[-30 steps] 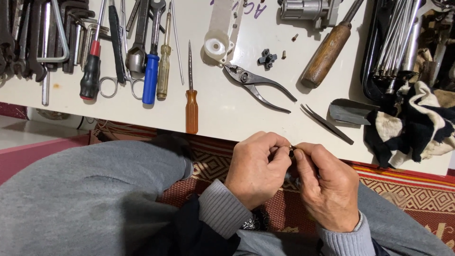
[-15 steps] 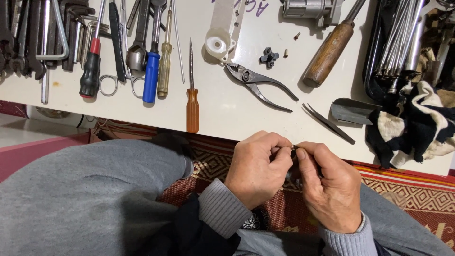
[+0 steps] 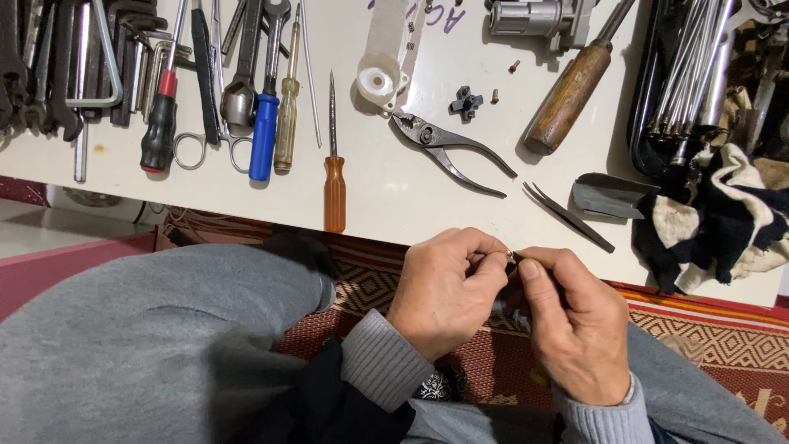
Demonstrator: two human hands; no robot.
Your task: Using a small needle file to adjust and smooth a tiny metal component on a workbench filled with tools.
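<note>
Pinching a tiny metal part between the fingertips of the left hand and the right hand, both curled tight and pressing together just below the bench edge, over the lap. Too small to tell what kind of part. Lying on the bench at about 12 o'clock from the hands: dark pliers. Resting at 11 o'clock: an orange-handled screwdriver, with a blue-handled one farther out toward 10 o'clock. Sitting at 1 o'clock: tweezers, and beyond them a wooden tool handle. Bunching at 2 o'clock near the bench corner: a black and white rag. Showing under the hands: a patterned red rug.
</note>
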